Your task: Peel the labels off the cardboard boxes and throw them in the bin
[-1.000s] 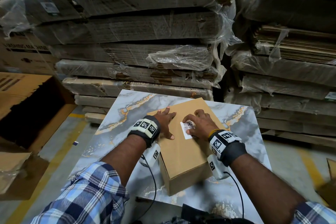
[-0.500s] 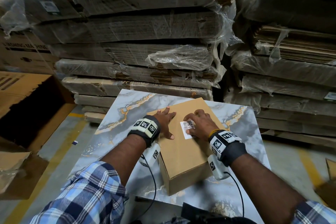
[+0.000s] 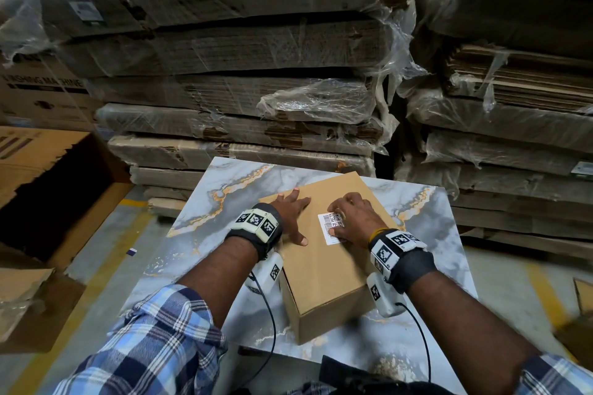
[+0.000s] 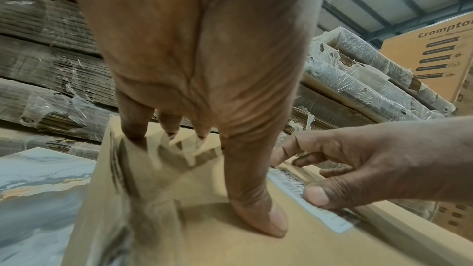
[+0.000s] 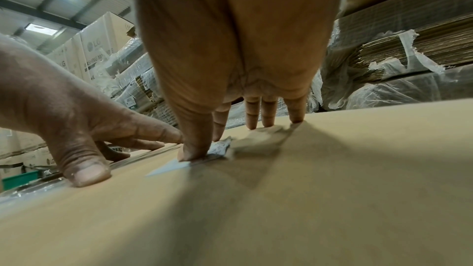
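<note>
A closed brown cardboard box [image 3: 324, 269] lies at an angle on the marble-patterned table [image 3: 224, 202]. A white barcode label [image 3: 329, 229] is stuck on its top face. My left hand [image 3: 293, 215] lies flat on the box's left part, fingers straight, thumb [image 4: 258, 215] pressing down. My right hand [image 3: 348, 218] is bent over the label [image 4: 330, 219]. Its thumb [image 5: 192, 149] presses on the label [image 5: 174, 166] and its index finger works at the far edge, which is slightly lifted and crumpled. The hand hides the label's right part.
Tall stacks of plastic-wrapped flattened cardboard [image 3: 224, 90] rise right behind the table and to its right [image 3: 497, 138]. A big open cardboard box [image 3: 48, 189] stands on the floor at left. Grey floor with yellow lines surrounds the table. A green crate [image 5: 18, 179] shows far left.
The right hand's fingers have shifted slightly on the label. The box and the left hand have stayed where they were.
</note>
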Demonstrator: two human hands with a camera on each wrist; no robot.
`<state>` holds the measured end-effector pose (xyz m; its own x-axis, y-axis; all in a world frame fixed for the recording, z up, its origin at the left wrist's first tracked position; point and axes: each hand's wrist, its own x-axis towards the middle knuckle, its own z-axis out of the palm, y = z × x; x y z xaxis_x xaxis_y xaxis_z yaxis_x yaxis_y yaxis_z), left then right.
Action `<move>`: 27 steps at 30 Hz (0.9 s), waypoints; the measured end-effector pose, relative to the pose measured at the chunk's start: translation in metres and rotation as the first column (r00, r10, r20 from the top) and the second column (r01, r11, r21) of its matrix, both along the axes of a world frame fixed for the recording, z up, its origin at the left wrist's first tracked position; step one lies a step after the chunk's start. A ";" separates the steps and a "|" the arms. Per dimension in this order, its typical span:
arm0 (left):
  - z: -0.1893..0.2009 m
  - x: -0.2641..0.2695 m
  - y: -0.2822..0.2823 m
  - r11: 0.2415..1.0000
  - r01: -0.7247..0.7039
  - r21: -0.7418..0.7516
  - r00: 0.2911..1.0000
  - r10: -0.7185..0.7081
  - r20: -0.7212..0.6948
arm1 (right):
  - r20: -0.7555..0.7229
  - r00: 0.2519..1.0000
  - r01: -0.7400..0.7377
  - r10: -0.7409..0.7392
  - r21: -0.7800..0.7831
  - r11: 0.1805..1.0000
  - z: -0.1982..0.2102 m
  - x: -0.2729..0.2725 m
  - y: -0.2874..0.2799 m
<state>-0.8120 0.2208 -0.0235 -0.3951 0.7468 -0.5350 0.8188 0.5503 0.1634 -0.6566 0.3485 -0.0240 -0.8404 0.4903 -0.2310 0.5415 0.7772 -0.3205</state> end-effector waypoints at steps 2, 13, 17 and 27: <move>-0.001 -0.001 0.000 1.000 0.000 0.001 1.000 0.000 -0.001 | -0.009 1.000 0.005 -0.005 -0.006 1.000 -0.001 0.000 0.000; 0.000 -0.001 -0.001 1.000 0.002 0.006 1.000 -0.002 0.005 | -0.056 0.998 0.025 -0.027 -0.041 0.999 -0.002 0.004 -0.002; 0.000 -0.001 -0.001 1.000 -0.001 0.005 1.000 0.001 0.011 | -0.077 0.996 0.032 -0.036 -0.046 0.998 -0.001 0.004 -0.003; 0.002 0.000 -0.001 1.000 0.001 0.004 1.000 -0.001 0.012 | -0.016 1.000 -0.004 0.004 0.006 1.000 0.003 0.001 -0.002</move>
